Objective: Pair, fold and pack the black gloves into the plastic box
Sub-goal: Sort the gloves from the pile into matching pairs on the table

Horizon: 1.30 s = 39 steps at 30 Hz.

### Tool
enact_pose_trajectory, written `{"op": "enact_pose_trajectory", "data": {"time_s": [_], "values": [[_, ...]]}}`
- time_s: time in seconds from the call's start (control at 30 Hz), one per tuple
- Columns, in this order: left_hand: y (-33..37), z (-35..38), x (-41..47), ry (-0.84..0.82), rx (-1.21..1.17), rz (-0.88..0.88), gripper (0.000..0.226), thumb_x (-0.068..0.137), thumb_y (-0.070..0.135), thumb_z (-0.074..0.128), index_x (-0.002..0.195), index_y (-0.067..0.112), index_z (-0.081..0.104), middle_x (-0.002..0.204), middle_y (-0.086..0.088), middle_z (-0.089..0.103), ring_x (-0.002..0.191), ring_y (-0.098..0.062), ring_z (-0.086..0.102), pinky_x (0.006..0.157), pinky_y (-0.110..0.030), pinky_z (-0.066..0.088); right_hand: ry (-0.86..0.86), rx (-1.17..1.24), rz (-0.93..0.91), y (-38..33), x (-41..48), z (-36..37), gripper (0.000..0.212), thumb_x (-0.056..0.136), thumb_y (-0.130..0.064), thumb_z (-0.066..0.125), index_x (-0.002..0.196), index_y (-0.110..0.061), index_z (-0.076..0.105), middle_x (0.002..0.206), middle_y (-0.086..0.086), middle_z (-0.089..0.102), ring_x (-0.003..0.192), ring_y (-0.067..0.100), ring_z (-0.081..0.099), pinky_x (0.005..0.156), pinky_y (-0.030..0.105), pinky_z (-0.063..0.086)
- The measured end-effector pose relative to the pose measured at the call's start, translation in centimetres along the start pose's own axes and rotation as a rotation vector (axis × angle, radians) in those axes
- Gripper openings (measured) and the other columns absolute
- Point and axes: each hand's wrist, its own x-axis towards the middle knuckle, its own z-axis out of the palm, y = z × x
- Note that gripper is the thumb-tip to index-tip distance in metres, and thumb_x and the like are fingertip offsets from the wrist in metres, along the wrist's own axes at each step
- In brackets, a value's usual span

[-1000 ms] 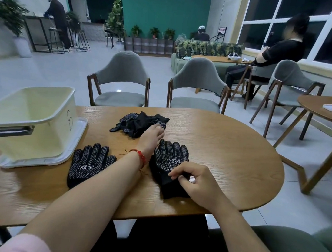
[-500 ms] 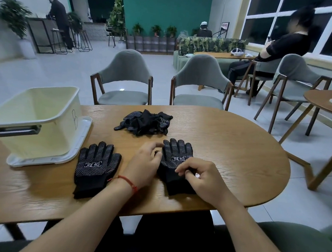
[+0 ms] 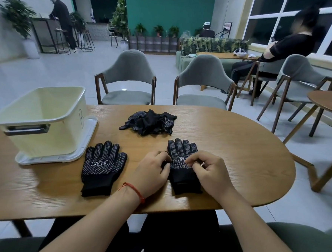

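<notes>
Here, near the front edge of the wooden table (image 3: 237, 160), grasps a dotted black glove (image 3: 181, 152) from both sides: left hand (image 3: 154, 170) with fingers curled onto its left edge, right hand (image 3: 209, 172) with fingertips pinching its right edge beside the printed label. Lies flat, fingers pointing away. To the left, apart from it: a second dotted glove (image 3: 101, 164), flat as well. Farther back, a loose heap of black gloves (image 3: 149, 121). At far left, the open cream plastic box (image 3: 39, 121), standing on a white lid (image 3: 85, 140). Wears a red string bracelet (image 3: 135, 190) on the left wrist.
</notes>
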Motion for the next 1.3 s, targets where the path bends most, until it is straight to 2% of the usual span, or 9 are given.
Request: {"op": "enact_pose_trajectory", "data": {"time_s": [0.17,0.3,0.47,0.57,0.73,0.93,1.0,1.17,1.3], "values": [[0.2,-0.1,-0.2,0.032,0.026,-0.001,0.021,0.096,0.027,0.058,0.118,0.027,0.059,0.111,0.004,0.060,0.108,-0.016,0.055,0.098,-0.031,0.047,-0.066,-0.325,0.049,-1.9,5.1,2.4,0.023,0.094,-0.016,0.063,0.107,-0.026,0.079,0.108,-0.009,0.075,0.100,0.010,0.067,0.092,0.027,0.052],[0.3,-0.7,-0.3,0.046,-0.106,-0.079,0.037,0.096,0.022,0.060,0.131,0.027,0.051,0.116,0.004,0.064,0.110,-0.017,0.061,0.094,-0.032,0.050,-0.382,-0.667,0.208,-1.2,7.2,6.2,0.045,0.103,-0.046,0.042,0.137,-0.021,0.058,0.150,0.004,0.053,0.142,0.031,0.045,0.117,0.051,0.040],[-0.1,-1.7,0.3,0.210,-0.410,-0.366,0.046,0.097,0.008,0.055,0.139,0.025,0.044,0.118,0.008,0.065,0.100,0.000,0.064,0.094,-0.025,0.047,-0.384,-0.842,0.163,-0.1,5.3,8.0,0.068,0.108,-0.058,0.025,0.167,-0.025,0.027,0.176,-0.003,0.020,0.163,0.025,0.012,0.130,0.048,0.012],[-0.7,-2.3,0.9,0.260,-0.553,-0.473,0.044,0.096,0.001,0.052,0.134,0.021,0.047,0.115,0.003,0.067,0.109,-0.005,0.064,0.092,-0.021,0.048,-0.416,-0.835,0.181,-0.4,5.3,7.7,0.073,0.108,-0.060,0.025,0.170,-0.022,0.019,0.178,-0.003,0.014,0.164,0.022,0.006,0.131,0.047,0.008],[-1.0,-2.6,1.1,0.258,-0.609,-0.499,0.041,0.094,0.001,0.053,0.129,0.023,0.052,0.112,0.003,0.070,0.107,-0.014,0.067,0.093,-0.033,0.055,-0.458,-0.851,0.203,-0.2,5.7,7.9,0.075,0.108,-0.060,0.022,0.171,-0.020,0.015,0.179,-0.001,0.009,0.165,0.023,0.003,0.131,0.049,0.007],[-0.9,-2.5,1.5,0.266,-0.657,-0.482,0.037,0.097,0.005,0.056,0.129,0.024,0.052,0.111,0.004,0.069,0.100,-0.011,0.068,0.080,-0.021,0.053,-0.461,-0.987,0.194,-3.9,10.0,8.5,0.049,0.101,-0.043,0.041,0.140,-0.018,0.058,0.149,0.011,0.055,0.139,0.037,0.047,0.110,0.053,0.038],[-1.2,-2.5,1.7,0.297,-0.708,-0.514,0.037,0.097,0.005,0.056,0.129,0.024,0.052,0.110,0.005,0.070,0.101,-0.011,0.069,0.073,-0.018,0.052,-0.411,-0.939,0.129,-5.0,12.8,9.5,0.048,0.102,-0.042,0.044,0.141,-0.019,0.058,0.148,0.009,0.056,0.137,0.036,0.048,0.108,0.052,0.041],[-2.3,-2.4,1.8,0.385,-0.866,-0.567,0.033,0.100,0.001,0.056,0.122,0.025,0.054,0.109,0.000,0.072,0.103,-0.015,0.073,0.087,-0.043,0.060,-0.367,-0.579,0.250,-3.9,19.2,11.9,0.044,0.094,-0.025,0.054,0.138,-0.023,0.060,0.138,0.007,0.065,0.122,0.033,0.061,0.103,0.045,0.054],[-2.6,-2.3,1.8,0.398,-0.954,-0.567,0.033,0.101,-0.001,0.055,0.120,0.026,0.053,0.111,-0.004,0.072,0.094,-0.012,0.074,0.079,-0.041,0.061,-0.312,-0.530,0.314,-2.0,22.4,13.2,0.051,0.094,-0.020,0.057,0.146,-0.019,0.055,0.141,0.011,0.064,0.121,0.034,0.062,0.098,0.039,0.053]]}}
